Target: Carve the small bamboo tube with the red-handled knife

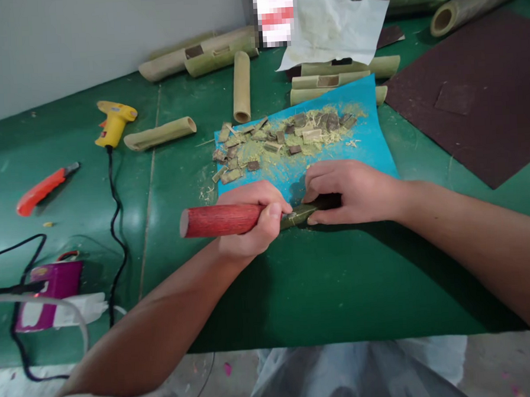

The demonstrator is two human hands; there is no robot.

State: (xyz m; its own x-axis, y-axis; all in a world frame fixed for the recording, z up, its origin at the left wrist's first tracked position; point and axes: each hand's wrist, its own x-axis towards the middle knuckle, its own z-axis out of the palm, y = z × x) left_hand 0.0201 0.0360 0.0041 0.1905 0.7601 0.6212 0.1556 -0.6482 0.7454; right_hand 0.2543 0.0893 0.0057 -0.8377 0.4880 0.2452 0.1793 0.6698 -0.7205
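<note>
My left hand [255,217] is wrapped round a tool with a thick red wooden handle [219,220], whose butt points left. Its tip meets the top of a dark green bamboo piece [299,213] lying near the front of the blue sheet. On the right, my right hand [344,191] grips that bamboo, fingers on the far side and thumb on the near side. Behind both hands, the blue sheet [368,140] carries bamboo chips [294,150] and pale sawdust [262,151].
A yellow glue gun [115,120], an orange cutter [42,191] and a purple box [67,286] with cables lie left on the green table [296,291]. Cut bamboo tubes [241,87], white paper [336,23] and a dark brown board [473,93] are farther back.
</note>
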